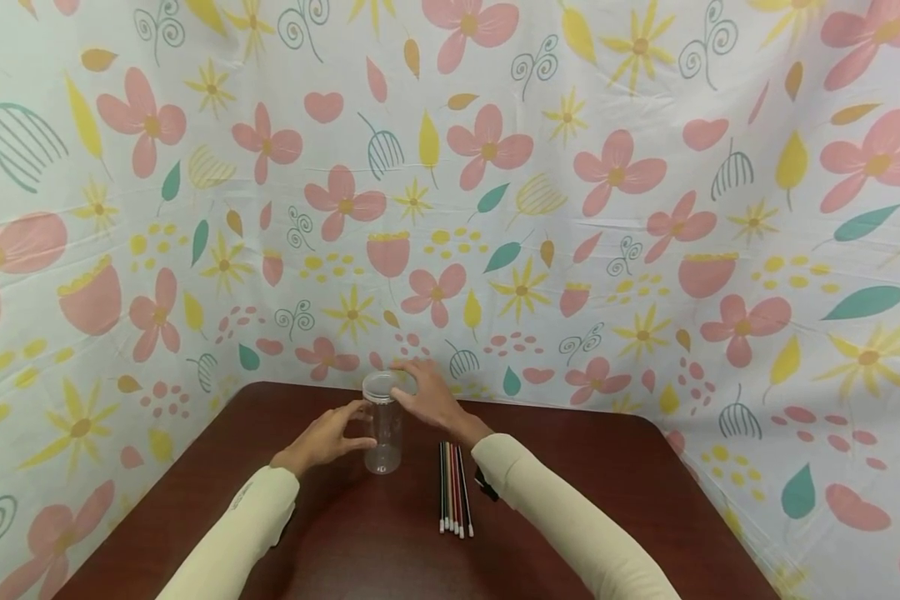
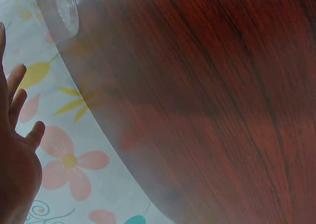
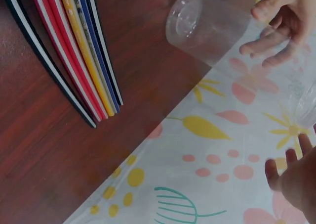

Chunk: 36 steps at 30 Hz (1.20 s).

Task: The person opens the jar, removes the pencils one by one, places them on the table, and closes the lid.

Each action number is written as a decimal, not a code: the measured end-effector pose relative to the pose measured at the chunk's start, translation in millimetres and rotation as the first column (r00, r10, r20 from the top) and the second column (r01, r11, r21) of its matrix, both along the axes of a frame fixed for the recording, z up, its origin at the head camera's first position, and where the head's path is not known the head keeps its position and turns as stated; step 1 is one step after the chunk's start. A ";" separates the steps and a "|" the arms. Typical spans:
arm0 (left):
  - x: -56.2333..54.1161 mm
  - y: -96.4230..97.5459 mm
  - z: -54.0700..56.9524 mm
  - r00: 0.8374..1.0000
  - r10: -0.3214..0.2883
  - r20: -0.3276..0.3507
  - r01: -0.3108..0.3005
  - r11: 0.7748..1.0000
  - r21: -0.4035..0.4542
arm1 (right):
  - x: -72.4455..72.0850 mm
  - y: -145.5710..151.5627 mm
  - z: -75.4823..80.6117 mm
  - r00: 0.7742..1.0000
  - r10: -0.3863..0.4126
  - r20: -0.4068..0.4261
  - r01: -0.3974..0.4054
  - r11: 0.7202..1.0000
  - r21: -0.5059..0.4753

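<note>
A clear plastic jar (image 1: 384, 454) stands upright on the dark table, its round lid (image 1: 379, 384) on top. Beside its left side is my left hand (image 1: 328, 435), thumb and fingers spread apart, their tips right at the jar wall. My right hand (image 1: 429, 398) reaches over from the right, thumb near the lid's edge and fingers extended behind it. In the right wrist view the jar (image 3: 207, 28) appears tilted by the camera angle, with the left hand (image 3: 286, 23) near its upper part and the right hand (image 3: 296, 182) near the lid.
Several pencils (image 1: 453, 492) in black, red, yellow and blue lie side by side on the table (image 1: 360, 550), right of the jar and close to the right forearm. A floral cloth (image 1: 495, 233) hangs behind the table and along both sides.
</note>
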<state>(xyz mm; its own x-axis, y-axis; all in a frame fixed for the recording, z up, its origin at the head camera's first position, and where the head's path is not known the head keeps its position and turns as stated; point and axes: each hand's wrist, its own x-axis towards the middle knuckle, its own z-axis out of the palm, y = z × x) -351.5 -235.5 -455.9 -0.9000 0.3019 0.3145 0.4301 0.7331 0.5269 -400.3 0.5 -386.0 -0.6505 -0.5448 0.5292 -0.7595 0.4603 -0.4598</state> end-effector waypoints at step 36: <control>0.3 0.8 -1.7 1.000 0.006 0.020 -0.006 1.000 0.012 | 5.9 0.2 -4.5 0.999 -0.032 0.028 0.031 0.999 0.044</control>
<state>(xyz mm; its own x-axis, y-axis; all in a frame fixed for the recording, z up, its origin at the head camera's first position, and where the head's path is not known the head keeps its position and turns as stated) -351.2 -234.7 -457.6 -0.9078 0.2930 0.3003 0.4153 0.7289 0.5442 -394.4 0.7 -390.5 -0.6821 -0.5464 0.4861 -0.7312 0.5038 -0.4599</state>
